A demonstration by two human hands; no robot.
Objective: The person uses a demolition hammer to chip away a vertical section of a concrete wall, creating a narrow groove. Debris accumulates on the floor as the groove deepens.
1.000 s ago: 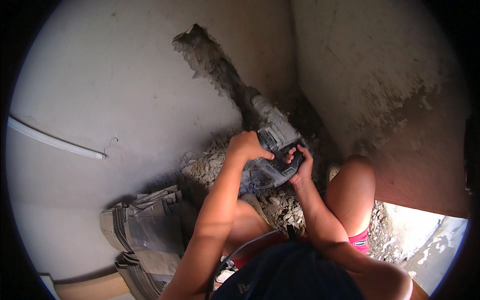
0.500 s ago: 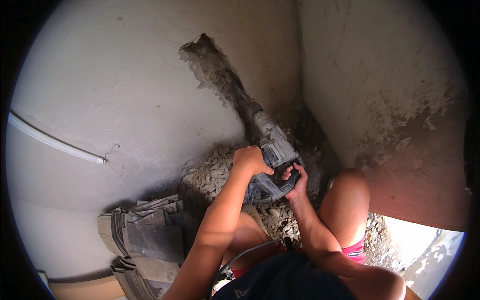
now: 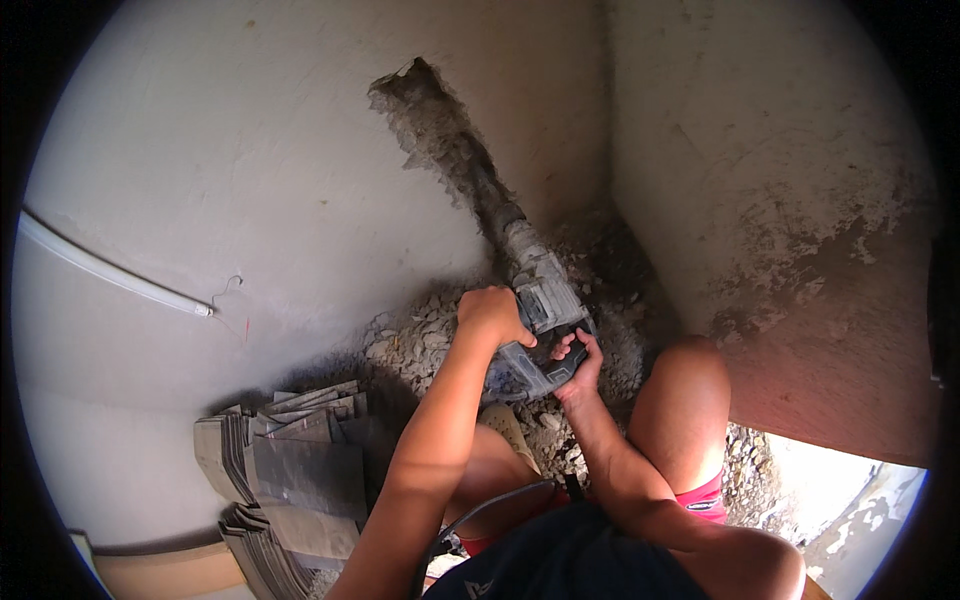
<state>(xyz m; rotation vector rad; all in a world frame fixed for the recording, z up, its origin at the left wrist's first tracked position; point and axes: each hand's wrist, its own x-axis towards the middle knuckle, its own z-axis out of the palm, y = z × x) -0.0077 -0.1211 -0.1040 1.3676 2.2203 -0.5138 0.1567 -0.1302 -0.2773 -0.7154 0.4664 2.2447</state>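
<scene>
A dusty grey demolition hammer [image 3: 546,290] points away from me at the lower end of a rough channel [image 3: 445,135] broken into the pale wall. My left hand [image 3: 492,317] is closed around a grip on the tool's left side. My right hand [image 3: 580,362] wraps the black rear handle, with its fingers curled through the loop. The tool's bit is hidden in the shadowed channel. Broken rubble [image 3: 415,335] is heaped under and beside the tool, against the wall's foot.
Stacked grey panels [image 3: 305,475] lie at the lower left. A white tube [image 3: 120,268] with a loose wire runs along the left wall. To the right stands a stained wall [image 3: 800,230] with peeling paint. A black cable [image 3: 490,500] crosses my lap between my bent knees.
The demolition hammer and both hands sit slightly further left in the picture, while the wall channel appears shifted a little right. Both hands keep their hold.
</scene>
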